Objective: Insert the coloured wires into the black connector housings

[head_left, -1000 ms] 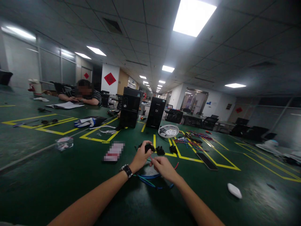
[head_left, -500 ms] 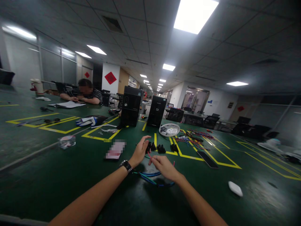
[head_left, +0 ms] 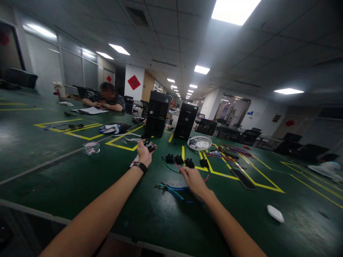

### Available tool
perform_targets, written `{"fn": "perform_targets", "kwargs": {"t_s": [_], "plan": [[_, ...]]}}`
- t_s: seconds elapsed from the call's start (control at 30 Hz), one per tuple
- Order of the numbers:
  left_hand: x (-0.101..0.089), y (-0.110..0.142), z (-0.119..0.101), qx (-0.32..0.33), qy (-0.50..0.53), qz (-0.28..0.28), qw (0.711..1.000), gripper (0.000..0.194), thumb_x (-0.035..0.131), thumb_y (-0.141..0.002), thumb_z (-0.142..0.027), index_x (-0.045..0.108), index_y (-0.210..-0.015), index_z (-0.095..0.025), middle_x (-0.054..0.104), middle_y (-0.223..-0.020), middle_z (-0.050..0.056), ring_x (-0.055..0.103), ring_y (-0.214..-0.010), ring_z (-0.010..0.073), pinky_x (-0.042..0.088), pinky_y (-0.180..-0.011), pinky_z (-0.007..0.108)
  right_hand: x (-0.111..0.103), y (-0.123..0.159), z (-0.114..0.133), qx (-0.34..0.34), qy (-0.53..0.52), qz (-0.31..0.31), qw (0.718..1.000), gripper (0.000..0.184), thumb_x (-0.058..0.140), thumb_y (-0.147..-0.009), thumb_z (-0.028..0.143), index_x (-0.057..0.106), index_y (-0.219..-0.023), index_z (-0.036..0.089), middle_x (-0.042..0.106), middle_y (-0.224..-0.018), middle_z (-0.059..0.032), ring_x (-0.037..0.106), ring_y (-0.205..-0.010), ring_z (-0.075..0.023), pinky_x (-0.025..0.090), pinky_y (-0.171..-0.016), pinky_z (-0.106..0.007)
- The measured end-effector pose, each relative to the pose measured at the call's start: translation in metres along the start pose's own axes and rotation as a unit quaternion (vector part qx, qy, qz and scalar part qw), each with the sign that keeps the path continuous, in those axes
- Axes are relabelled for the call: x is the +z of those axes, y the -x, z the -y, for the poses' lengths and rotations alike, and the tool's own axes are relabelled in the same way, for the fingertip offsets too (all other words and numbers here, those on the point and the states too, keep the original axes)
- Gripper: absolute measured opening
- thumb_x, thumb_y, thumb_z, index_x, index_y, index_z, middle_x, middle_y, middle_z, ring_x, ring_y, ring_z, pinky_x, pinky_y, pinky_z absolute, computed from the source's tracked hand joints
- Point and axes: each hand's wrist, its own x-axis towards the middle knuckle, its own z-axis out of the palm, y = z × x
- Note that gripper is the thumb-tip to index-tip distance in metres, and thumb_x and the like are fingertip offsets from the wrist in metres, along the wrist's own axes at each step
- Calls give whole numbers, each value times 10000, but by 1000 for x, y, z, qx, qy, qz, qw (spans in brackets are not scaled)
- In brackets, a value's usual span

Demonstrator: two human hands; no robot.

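A person in a striped top (head_left: pixel 120 102) leans on the far left of a green bench (head_left: pixel 53 196) marked with yellow tape (head_left: pixel 270 189), forearms by white papers (head_left: pixel 92 110). A white-and-red container (head_left: pixel 61 92) stands farther left; nearer lie a white-and-blue glove (head_left: pixel 111 128) and a clear plastic box (head_left: pixel 91 148). Two black computer towers (head_left: pixel 155 117) rise upright side by side at the far middle. At right rest a dark flat slab (head_left: pixel 243 178) and, closer, a white rounded case (head_left: pixel 275 213). Beyond, a red diamond sign (head_left: pixel 134 82) hangs on a pale pillar (head_left: pixel 130 71), office chairs (head_left: pixel 249 137) line the far right, and ceiling lights (head_left: pixel 235 10) glow overhead.
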Motion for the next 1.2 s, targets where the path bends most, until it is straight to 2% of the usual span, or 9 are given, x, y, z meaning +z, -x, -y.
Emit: {"fn": "perform_targets", "kwargs": {"t_s": [0.1, 0.33, 0.53, 0.67, 0.73, 0.83, 0.93, 1.03, 1.2], "plan": [[11, 17, 1, -49, -37, 6, 998, 262, 395, -882, -401, 450, -1067, -224, 561, -666, -33, 591, -526, 122, 501, -557, 279, -1, -11, -9, -13, -18, -41, 999, 344, 344, -972, 326, 629, -1101, 184, 683, -966, -88, 625, -906, -208, 425, -800, -293], [45, 77, 9, -54, -68, 208, 974, 367, 402, -905, -486, 419, -1146, -210, 628, -779, 12, 631, -641, 128, 520, -620, 270, 7, -11, -13, -79, 7, -80, 994, 553, 436, -897, 195, 298, -1432, 199, 429, -1393, -127, 360, -1304, -229, 309, -1060, -441], [41, 99, 29, -226, -115, 256, 933, 379, 385, -921, -476, 408, -1184, -204, 619, -850, 38, 630, -691, 146, 522, -637, 298, -7, -2, -15, -98, -29, -118, 988, 645, 588, -826, 246, 316, -1409, 212, 448, -1368, -133, 405, -1262, -271, 337, -1036, -457], [34, 102, 36, -174, -228, 327, 901, 435, 323, -934, -494, 392, -1243, -196, 604, -1051, 97, 617, -901, 182, 508, -785, 344, -15, -4, -33, -68, 13, -99, 993, 529, 614, -810, 262, 445, -1310, 216, 554, -1258, -115, 492, -1165, -273, 389, -963, -437], [27, 97, 34, -60, -342, 398, 849, 445, 385, -922, -458, 397, -1284, -199, 588, -1116, 109, 575, -1020, 206, 451, -913, 380, -19, -4, -48, -28, 46, -114, 992, 562, 606, -812, 267, 420, -1338, 201, 550, -1272, -124, 482, -1185, -281, 375, -974, -443], [15, 90, 32, 120, -501, 505, 693, 406, 522, -865, -346, 494, -1238, -186, 567, -1171, 128, 483, -1148, 254, 353, -1012, 421, -23, -1, -74, 61, 104, -121, 985, 607, 594, -808, 239, 384, -1373, 167, 531, -1305, -148, 451, -1225, -288, 355, -986, -431], [6, 87, 32, 164, -588, 545, 575, 423, 580, -823, -278, 522, -1227, -167, 563, -1171, 146, 473, -1136, 275, 368, -981, 423, -22, 5, -97, 133, 156, -85, 975, 563, 583, -800, 185, 430, -1342, 177, 539, -1306, -139, 421, -1254, -278, 342, -985, -417], [4, 86, 32, 156, -611, 564, 534, 392, 585, -814, -215, 549, -1203, -176, 577, -1139, 133, 507, -1077, 259, 394, -943, 388, -19, 7, -109, 166, 183, -65, 967, 560, 582, -802, 185, 437, -1343, 191, 527, -1322, -127, 400, -1269, -275, 334, -988, -416], [5, 80, 31, 159, -608, 568, 532, 194, 527, -831, -141, 655, -971, -179, 612, -989, 103, 553, -971, 223, 425, -860, 324, -11, -1, -114, 181, 192, -60, 963, 633, 573, -840, 315, 348, -1420, 201, 478, -1370, -135, 400, -1271, -281, 337, -990, -403]]}}
